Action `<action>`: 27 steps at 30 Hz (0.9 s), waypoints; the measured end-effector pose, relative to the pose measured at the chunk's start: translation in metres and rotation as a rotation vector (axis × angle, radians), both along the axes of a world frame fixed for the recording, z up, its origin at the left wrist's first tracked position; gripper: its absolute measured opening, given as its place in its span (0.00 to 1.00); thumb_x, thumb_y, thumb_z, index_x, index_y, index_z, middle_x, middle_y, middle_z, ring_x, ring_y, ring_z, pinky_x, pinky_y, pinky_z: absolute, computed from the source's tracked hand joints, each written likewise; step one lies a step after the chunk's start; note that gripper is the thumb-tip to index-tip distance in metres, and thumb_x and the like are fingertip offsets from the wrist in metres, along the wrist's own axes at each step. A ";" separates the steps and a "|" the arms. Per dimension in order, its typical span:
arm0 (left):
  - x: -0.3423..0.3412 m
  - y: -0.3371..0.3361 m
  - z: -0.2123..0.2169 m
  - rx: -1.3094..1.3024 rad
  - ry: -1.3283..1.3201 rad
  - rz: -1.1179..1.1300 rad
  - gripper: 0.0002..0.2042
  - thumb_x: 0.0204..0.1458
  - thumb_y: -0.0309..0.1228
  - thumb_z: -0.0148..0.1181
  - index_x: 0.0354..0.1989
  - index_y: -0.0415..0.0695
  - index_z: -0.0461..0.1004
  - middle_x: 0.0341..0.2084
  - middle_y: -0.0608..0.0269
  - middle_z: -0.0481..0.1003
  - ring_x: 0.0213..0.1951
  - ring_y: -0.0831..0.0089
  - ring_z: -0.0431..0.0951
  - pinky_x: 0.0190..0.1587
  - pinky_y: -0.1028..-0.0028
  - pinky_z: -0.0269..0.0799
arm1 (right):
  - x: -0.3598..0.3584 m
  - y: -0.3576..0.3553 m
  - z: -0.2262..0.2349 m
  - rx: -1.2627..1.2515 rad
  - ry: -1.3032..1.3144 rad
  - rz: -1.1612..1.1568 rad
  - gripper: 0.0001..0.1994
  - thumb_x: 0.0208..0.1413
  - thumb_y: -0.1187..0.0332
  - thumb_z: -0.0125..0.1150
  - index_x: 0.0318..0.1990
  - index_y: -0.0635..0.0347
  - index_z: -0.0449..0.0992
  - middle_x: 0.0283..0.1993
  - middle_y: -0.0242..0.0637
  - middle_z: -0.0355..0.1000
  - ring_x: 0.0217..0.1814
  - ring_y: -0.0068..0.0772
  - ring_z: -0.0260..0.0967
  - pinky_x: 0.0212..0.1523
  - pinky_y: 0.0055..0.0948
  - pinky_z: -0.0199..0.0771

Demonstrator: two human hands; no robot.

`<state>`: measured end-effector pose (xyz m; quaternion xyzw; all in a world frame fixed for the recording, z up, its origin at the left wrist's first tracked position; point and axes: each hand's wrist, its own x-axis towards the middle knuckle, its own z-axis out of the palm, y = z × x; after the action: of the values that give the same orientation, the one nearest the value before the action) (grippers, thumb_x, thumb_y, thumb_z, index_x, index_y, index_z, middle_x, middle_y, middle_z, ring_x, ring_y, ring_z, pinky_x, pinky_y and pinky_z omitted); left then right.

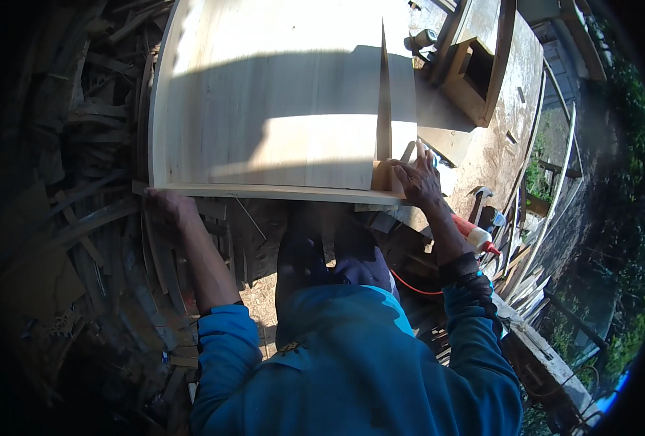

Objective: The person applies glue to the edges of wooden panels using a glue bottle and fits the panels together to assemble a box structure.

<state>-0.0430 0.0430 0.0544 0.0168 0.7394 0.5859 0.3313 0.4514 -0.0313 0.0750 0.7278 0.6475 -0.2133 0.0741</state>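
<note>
A wide panel of pale wood boards (286, 142) lies in front of me, with a thin raised strip (279, 192) along its near edge. Toward its right side, a long wedge-shaped gap parts the main boards from a narrow board (404, 94). My left hand (173, 207) is closed around the panel's near left corner; its fingertips are partly hidden. At the near right corner lies my right hand (420, 182), its fingers stretched forward and its thumb apart, touching the narrow board's near end. Sunlight and shadow cross the panel.
Right of the panel, a wooden box (468, 83) and a power tool (420, 40) rest on the worktable (508, 120). A hammer (480, 198) and a red-and-white bottle (475, 234) lie beside my right forearm. Scrap wood (97, 240) is heaped on the left.
</note>
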 end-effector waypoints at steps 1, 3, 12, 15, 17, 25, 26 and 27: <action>-0.009 -0.001 -0.012 0.005 -0.003 -0.005 0.35 0.65 0.57 0.25 0.68 0.39 0.55 0.67 0.51 0.57 0.67 0.56 0.59 0.71 0.56 0.52 | 0.000 0.005 0.003 0.005 -0.003 -0.005 0.17 0.57 0.52 0.57 0.51 0.40 0.79 0.75 0.50 0.44 0.75 0.58 0.45 0.68 0.56 0.54; -0.018 -0.001 -0.026 0.145 0.024 0.042 0.22 0.66 0.40 0.37 0.59 0.36 0.64 0.58 0.45 0.68 0.56 0.54 0.73 0.58 0.56 0.72 | -0.003 0.010 0.009 -0.120 0.143 -0.010 0.16 0.57 0.55 0.58 0.51 0.41 0.79 0.73 0.52 0.49 0.70 0.58 0.55 0.64 0.47 0.64; -0.030 -0.001 -0.041 0.180 -0.097 -0.025 0.35 0.64 0.56 0.27 0.69 0.39 0.53 0.68 0.51 0.55 0.68 0.56 0.57 0.71 0.56 0.47 | -0.004 -0.005 0.019 -0.159 0.004 -0.199 0.17 0.57 0.55 0.55 0.52 0.39 0.79 0.61 0.52 0.67 0.50 0.55 0.74 0.52 0.47 0.74; -0.038 -0.003 -0.046 0.191 -0.125 -0.067 0.37 0.64 0.59 0.26 0.70 0.39 0.51 0.69 0.51 0.53 0.69 0.56 0.55 0.72 0.57 0.45 | 0.003 -0.005 0.023 -0.319 0.081 -0.193 0.18 0.58 0.55 0.52 0.54 0.39 0.78 0.55 0.49 0.73 0.52 0.51 0.74 0.54 0.46 0.72; -0.046 -0.004 -0.051 0.198 -0.114 -0.054 0.37 0.64 0.59 0.26 0.70 0.39 0.52 0.69 0.51 0.54 0.68 0.55 0.56 0.71 0.56 0.47 | 0.001 0.000 0.032 -0.365 0.062 -0.167 0.18 0.58 0.55 0.51 0.55 0.40 0.77 0.52 0.47 0.75 0.53 0.50 0.73 0.55 0.45 0.71; -0.057 0.001 -0.066 0.200 -0.116 -0.052 0.37 0.64 0.58 0.28 0.68 0.38 0.54 0.67 0.50 0.57 0.67 0.53 0.59 0.70 0.55 0.52 | -0.012 0.008 0.015 -0.365 0.223 -0.138 0.29 0.59 0.52 0.51 0.66 0.54 0.64 0.55 0.55 0.73 0.58 0.54 0.70 0.60 0.46 0.66; -0.059 0.001 -0.067 0.199 -0.115 -0.055 0.37 0.64 0.58 0.28 0.68 0.38 0.54 0.67 0.50 0.57 0.66 0.53 0.60 0.70 0.55 0.53 | -0.019 0.009 0.018 -0.404 0.200 -0.217 0.33 0.58 0.50 0.52 0.69 0.56 0.58 0.56 0.57 0.71 0.60 0.57 0.68 0.62 0.45 0.64; -0.062 0.001 -0.069 0.199 -0.115 -0.054 0.36 0.64 0.58 0.28 0.68 0.38 0.55 0.67 0.49 0.57 0.66 0.53 0.60 0.69 0.55 0.54 | -0.025 0.011 0.022 -0.441 0.174 -0.298 0.38 0.58 0.49 0.53 0.71 0.57 0.51 0.58 0.59 0.69 0.62 0.59 0.65 0.64 0.45 0.62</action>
<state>-0.1050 0.0440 -0.0145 0.0359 0.6567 0.6472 0.3856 0.4268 -0.0205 0.0974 0.7604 0.4751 -0.4191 0.1428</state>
